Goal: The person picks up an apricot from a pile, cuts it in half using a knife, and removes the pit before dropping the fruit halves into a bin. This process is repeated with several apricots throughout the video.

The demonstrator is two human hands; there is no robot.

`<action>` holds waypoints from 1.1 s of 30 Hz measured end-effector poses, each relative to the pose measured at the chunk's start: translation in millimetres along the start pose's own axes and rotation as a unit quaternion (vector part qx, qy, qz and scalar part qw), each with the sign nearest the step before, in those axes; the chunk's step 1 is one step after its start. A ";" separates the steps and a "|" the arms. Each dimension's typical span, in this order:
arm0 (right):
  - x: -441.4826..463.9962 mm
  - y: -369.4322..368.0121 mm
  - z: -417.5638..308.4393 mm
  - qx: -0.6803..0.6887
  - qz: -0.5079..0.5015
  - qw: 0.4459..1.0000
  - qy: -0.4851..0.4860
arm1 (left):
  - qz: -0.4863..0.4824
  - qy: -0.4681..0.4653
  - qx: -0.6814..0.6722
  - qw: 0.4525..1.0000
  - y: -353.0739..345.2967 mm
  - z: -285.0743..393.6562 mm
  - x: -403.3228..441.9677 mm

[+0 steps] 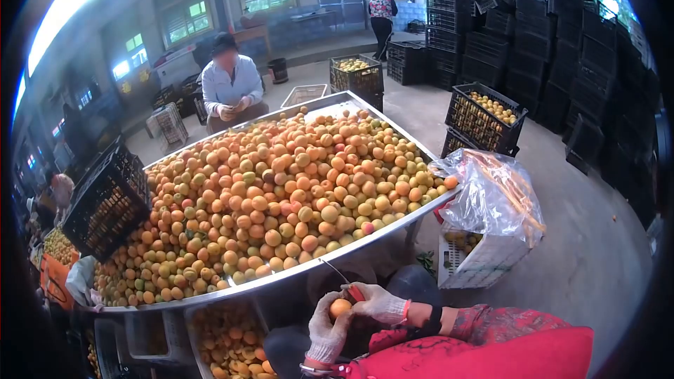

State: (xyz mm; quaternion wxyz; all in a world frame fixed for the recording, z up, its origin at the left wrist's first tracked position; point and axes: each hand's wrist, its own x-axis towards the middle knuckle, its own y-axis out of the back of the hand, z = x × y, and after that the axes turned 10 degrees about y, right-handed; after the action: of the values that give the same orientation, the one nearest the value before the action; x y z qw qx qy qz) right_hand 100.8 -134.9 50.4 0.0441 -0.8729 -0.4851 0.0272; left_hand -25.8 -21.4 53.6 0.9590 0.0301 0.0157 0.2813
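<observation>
Two hands in white gloves work together on the person's side of the near edge of the table point(390, 228), outside its metal rim. The left hand point(326, 330) has its fingers clamped around one apricot point(340, 308). This fruit is almost round, so I cannot tell a long axis. The right hand point(382, 305) has its fingers closed on one red-handled tool point(357, 293), just beside the apricot. The long axis of the tool is slanting, and its thin metal end, slightly bent, points away from the person and to the left, toward the near edge. Whether the tool touches the apricot, I cannot tell.

On the table lies one wide pile of apricots point(267, 196), too many for exact counting. At the left edge, one black crate point(109, 200) stands tilted. Behind the far edge sits one co-worker point(232, 88), with both hands close together. Near the right corner there is one white crate point(488, 260), with clear plastic point(484, 189) over it. Two black crates are stacked beyond this corner, and the upper one point(477, 123) contains fruit.
</observation>
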 end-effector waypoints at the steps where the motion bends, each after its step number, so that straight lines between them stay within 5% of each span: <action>1: 1.0 0.2 7.4 -0.024 0.011 0.999 0.028 | -0.003 -0.009 0.013 1.000 0.7 -3.7 -1.5; 3: 1.4 -4.0 6.5 -0.043 0.036 0.996 0.072 | -0.009 -0.041 0.043 0.998 4.1 -4.8 5.1; 11: -3.4 -1.7 -20.4 0.028 0.075 0.991 -0.108 | -0.051 0.091 -0.274 0.956 11.0 -19.6 19.4; 14: -2.9 13.6 6.9 -0.252 0.052 0.966 0.007 | -0.046 0.082 -0.344 0.934 13.0 -18.9 17.6; 18: -3.4 21.9 8.1 -0.277 0.071 0.958 -0.017 | -0.055 0.112 -0.360 0.924 14.9 -16.3 20.0; 21: 3.3 23.0 8.5 -0.114 0.059 0.992 -0.009 | -0.074 0.104 -0.360 0.924 11.3 -12.1 19.8; 23: 5.9 20.3 -18.7 0.063 0.059 0.992 -0.087 | -0.076 0.114 -0.363 0.922 9.8 -19.1 26.1; 25: 11.8 32.1 -2.6 0.115 -0.005 0.988 0.102 | -0.054 0.135 -0.389 0.910 7.1 0.1 23.7; 26: 9.1 24.7 -31.4 0.240 0.023 0.970 0.002 | -0.094 0.115 -0.419 0.896 13.1 -3.5 24.1; 29: 5.0 10.2 -55.3 0.027 -0.006 0.998 0.063 | -0.109 0.101 -0.427 0.892 22.6 -3.4 21.7; 33: -1.8 1.2 -39.7 -0.065 -0.044 0.995 0.064 | -0.100 0.083 -0.387 0.913 23.7 1.1 14.9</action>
State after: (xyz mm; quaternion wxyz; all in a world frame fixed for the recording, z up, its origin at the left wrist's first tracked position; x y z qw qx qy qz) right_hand 104.4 -139.1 89.8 0.0191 -0.8518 -0.5198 -0.0628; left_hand -26.0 6.4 56.0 0.9139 -0.3685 -0.0115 0.1696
